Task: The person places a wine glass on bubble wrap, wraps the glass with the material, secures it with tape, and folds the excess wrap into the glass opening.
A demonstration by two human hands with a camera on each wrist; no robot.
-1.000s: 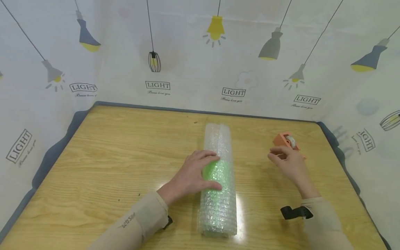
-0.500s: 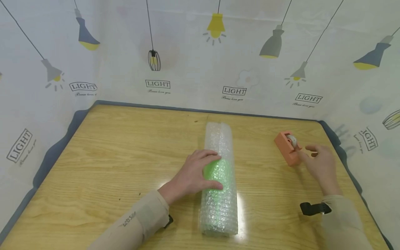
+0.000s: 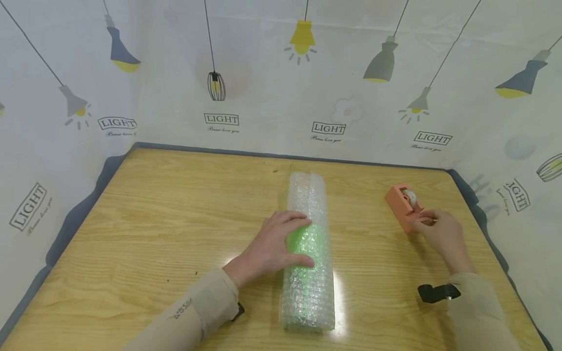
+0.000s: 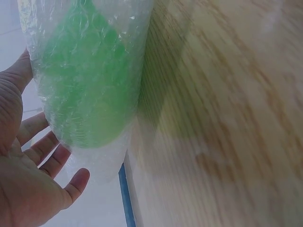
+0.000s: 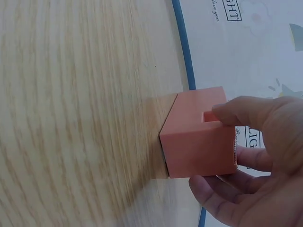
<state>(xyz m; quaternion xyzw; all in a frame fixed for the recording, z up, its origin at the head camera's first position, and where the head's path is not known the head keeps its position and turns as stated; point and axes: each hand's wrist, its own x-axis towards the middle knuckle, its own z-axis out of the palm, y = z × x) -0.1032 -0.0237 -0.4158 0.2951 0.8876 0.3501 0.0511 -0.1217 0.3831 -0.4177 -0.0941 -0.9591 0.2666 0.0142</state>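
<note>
A roll of bubble wrap (image 3: pixel 307 297) with something green inside lies lengthwise on the table. My left hand (image 3: pixel 274 243) rests across its middle, thumb and fingers spread. In the left wrist view the green contents show blurred through the wrap (image 4: pixel 87 85), and the fingers (image 4: pixel 40 146) look fairly straight along its side. At the right, an orange tape dispenser (image 3: pixel 399 207) carries a small roll of clear tape (image 3: pixel 410 197). Thumb and fingers of my right hand (image 3: pixel 443 239) grip its near end, by the cutter. Whether they also pinch a tape end is hidden.
The wooden table (image 3: pixel 175 204) has a dark blue edging (image 3: pixel 246 153) along its back. Behind and at both sides hangs a white sheet (image 3: pixel 263 73) printed with lamps. Black bands (image 3: pixel 439 292) sit on both wrists.
My right hand has moved off the dispenser's top to its right, then back in, with the fingers closing at its near end. The left hand and bubble wrap have stayed put.
</note>
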